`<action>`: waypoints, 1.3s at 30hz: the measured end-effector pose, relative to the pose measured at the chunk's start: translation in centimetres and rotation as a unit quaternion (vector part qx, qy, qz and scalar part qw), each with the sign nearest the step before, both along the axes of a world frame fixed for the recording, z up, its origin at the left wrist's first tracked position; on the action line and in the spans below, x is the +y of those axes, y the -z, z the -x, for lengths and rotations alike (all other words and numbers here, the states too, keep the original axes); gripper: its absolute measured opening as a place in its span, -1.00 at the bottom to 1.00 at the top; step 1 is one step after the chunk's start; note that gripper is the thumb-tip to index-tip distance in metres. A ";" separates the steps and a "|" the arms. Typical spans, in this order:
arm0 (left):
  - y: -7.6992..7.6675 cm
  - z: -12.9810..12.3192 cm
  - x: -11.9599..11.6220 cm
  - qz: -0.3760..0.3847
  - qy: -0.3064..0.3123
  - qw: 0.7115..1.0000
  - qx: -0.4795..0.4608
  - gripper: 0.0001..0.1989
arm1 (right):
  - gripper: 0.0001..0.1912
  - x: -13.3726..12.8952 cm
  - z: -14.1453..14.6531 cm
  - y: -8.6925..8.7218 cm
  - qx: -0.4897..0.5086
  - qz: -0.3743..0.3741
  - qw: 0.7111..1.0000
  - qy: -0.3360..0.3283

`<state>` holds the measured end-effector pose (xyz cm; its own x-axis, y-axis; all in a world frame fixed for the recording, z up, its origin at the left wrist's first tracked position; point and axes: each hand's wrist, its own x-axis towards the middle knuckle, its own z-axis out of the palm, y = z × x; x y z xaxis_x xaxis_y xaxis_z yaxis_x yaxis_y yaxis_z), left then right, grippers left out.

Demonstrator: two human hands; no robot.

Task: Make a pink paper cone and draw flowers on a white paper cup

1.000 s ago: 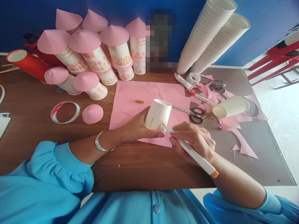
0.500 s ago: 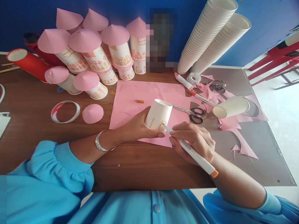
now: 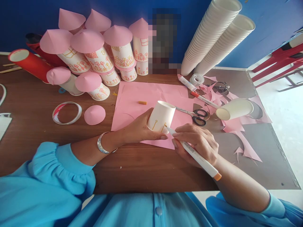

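Observation:
My left hand (image 3: 146, 127) grips a white paper cup (image 3: 161, 113) by its side, held tilted above pink paper (image 3: 132, 91). Two thin golden-brown stems with small round tops are drawn low on the cup. Between the fingers of my right hand (image 3: 199, 140) is a white marker (image 3: 200, 160) with an orange end, its tip touching the cup at the right-hand stem. An orange-brown marker cap (image 3: 142, 102) lies on the pink paper. Just right of the cup rest scissors (image 3: 199, 116) with black handles.
Decorated cup towers with pink cone roofs (image 3: 87, 41) stand at the back left, near a tape roll (image 3: 67, 113) and a loose pink cone (image 3: 94, 115). Tall stacks of cups (image 3: 210, 34) lean at the back right. Paper scraps (image 3: 251, 148), a red-capped marker (image 3: 204, 99) and a cup on its side (image 3: 234, 108) lie right.
The marker tip has shifted very slightly at the top of the right-hand stem, where a little more line shows. Both hands keep nearly the same place; the view has moved slightly.

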<state>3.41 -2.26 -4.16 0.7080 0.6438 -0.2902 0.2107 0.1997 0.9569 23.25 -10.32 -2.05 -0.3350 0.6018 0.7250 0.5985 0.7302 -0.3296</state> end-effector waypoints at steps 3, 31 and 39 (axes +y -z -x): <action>0.2 0.1 0.0 -0.006 0.000 1.000 0.004 -0.25 | -0.76 0.0 0.0 0.0 0.004 0.003 1.000 0.003; 0.4 0.3 -0.1 -0.001 0.000 1.000 0.009 -0.20 | -0.78 0.0 0.0 0.0 -0.011 -0.001 1.000 0.006; 0.4 0.3 -0.1 0.000 -0.001 1.000 0.009 -0.18 | -0.77 0.1 0.0 0.0 -0.009 -0.007 1.000 0.007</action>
<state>3.16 -2.32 -4.53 0.7013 0.6454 -0.3027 0.2277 0.1996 0.9531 23.25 -10.25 -2.08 -0.3386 0.5967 0.7275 0.6147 0.7257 -0.3091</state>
